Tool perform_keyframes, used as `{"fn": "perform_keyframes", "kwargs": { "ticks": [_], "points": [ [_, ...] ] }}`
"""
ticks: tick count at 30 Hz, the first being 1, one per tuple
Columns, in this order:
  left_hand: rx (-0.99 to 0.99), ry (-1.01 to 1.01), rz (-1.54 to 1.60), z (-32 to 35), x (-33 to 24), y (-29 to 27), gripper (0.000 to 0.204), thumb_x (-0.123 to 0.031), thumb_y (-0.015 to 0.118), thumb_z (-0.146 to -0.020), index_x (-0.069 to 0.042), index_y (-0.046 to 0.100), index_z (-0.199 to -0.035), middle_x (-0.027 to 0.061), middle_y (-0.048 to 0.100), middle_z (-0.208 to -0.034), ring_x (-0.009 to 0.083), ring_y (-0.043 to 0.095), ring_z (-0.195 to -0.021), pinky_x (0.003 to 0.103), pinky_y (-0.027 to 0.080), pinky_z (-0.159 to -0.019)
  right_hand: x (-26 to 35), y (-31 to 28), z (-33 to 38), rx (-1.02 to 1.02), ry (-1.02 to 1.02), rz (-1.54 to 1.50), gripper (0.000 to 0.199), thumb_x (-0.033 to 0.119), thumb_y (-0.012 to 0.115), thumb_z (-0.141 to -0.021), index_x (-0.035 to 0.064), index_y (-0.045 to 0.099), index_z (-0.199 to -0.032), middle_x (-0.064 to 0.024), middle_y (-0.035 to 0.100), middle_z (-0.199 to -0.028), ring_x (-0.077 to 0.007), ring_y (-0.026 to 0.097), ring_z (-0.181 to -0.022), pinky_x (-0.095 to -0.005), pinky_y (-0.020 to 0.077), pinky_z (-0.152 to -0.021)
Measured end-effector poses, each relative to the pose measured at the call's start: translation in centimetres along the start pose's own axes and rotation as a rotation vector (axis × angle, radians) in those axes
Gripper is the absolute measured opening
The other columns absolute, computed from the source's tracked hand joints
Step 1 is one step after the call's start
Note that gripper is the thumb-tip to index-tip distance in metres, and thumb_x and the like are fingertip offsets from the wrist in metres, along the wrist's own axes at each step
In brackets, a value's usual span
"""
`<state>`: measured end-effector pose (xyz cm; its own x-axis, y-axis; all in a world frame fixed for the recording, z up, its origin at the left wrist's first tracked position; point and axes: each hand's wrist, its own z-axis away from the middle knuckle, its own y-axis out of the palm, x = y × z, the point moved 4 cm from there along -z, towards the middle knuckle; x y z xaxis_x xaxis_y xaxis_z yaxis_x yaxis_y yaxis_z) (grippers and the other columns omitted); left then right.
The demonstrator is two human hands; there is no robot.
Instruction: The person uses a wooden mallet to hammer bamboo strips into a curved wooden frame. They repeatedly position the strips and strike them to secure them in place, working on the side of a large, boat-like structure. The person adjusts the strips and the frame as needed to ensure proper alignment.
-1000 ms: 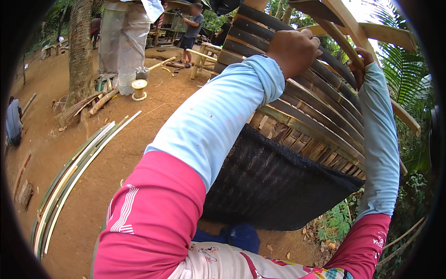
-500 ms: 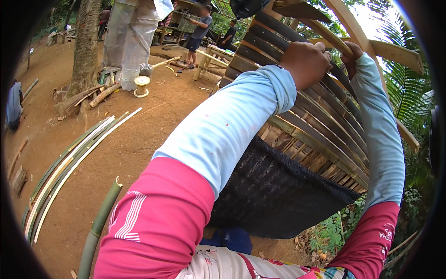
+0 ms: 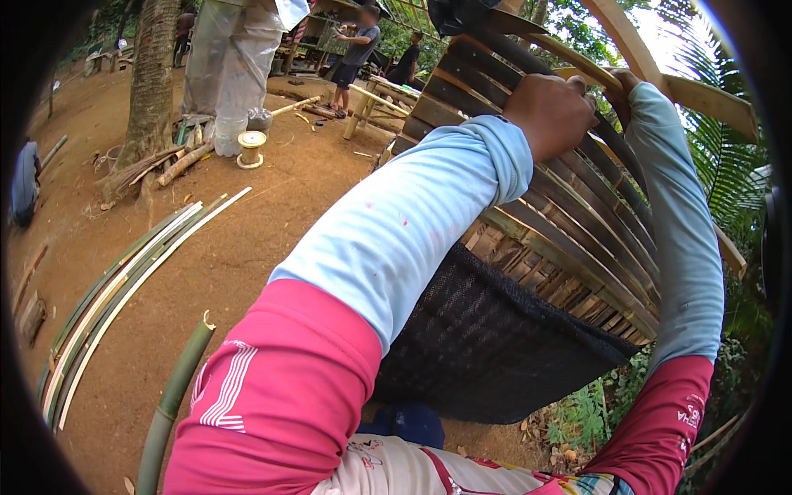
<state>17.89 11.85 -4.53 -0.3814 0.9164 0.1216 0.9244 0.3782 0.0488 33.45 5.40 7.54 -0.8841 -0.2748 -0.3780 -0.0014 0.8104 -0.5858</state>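
Observation:
Both my arms reach up to a frame of dark, overlapping bamboo slats (image 3: 470, 82) at the upper right. My left hand (image 3: 550, 115) is closed in a fist against the slats, its back toward me; whatever its fingers grip is hidden. Just to its right, my right hand (image 3: 623, 92) is closed around the lower end of a light brown bamboo strip (image 3: 582, 64). This strip slants up and left above my left hand. Most of the right hand's fingers are behind the strip and the wrist.
Black netting (image 3: 495, 346) hangs under the slats. Curved light beams (image 3: 709, 103) cross at upper right. A green bamboo pole (image 3: 173, 400) stands near my left arm, with long split strips (image 3: 124, 297) beyond. A spool (image 3: 251, 147), a tree trunk (image 3: 153, 74) and people (image 3: 356, 54) are farther off.
My left hand has shifted slightly right. The right hand has risen a little, and the strip's end with it. The view has barely shifted.

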Motion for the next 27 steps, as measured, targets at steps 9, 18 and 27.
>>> {"fn": "perform_keyframes", "kwargs": {
  "ticks": [9, 18, 27],
  "points": [
    [0.001, 0.003, 0.013, 0.1, 0.0, -0.2, 0.025, -0.034, 0.066, -0.087, -0.012, 0.073, -0.097, 0.0072, 0.068, -0.091, 0.0267, 0.07, -0.082, 0.04, 0.056, -0.067, 0.2, -0.4, 0.5, -0.004, -0.014, -0.023, 0.035, -0.006, 0.056, -0.09, 0.0022, 0.055, -0.125, -0.0042, 0.061, -0.103, -0.0104, 0.056, -0.088, -0.0244, 0.0458, -0.078],
    [-0.024, 0.009, 0.023, 0.0, 0.0, -0.2, 0.024, -0.033, 0.068, -0.085, -0.012, 0.072, -0.097, 0.0078, 0.067, -0.091, 0.0262, 0.07, -0.081, 0.039, 0.056, -0.067, 1.0, -0.7, 0.6, -0.018, -0.047, -0.029, 0.036, -0.007, 0.057, -0.09, 0.0024, 0.056, -0.125, -0.0042, 0.061, -0.102, -0.0098, 0.056, -0.09, -0.0236, 0.0461, -0.079],
    [-0.007, 0.005, 0.021, 0.0, 0.2, -0.1, 0.024, -0.033, 0.068, -0.085, -0.011, 0.073, -0.094, 0.0088, 0.067, -0.091, 0.0266, 0.07, -0.082, 0.039, 0.056, -0.068, 3.4, -0.3, 0.0, -0.048, -0.127, 0.02, 0.034, -0.004, 0.063, -0.089, 0.0034, 0.058, -0.121, -0.0039, 0.061, -0.094, -0.0087, 0.055, -0.086, -0.0224, 0.0459, -0.077]
  ]
}}
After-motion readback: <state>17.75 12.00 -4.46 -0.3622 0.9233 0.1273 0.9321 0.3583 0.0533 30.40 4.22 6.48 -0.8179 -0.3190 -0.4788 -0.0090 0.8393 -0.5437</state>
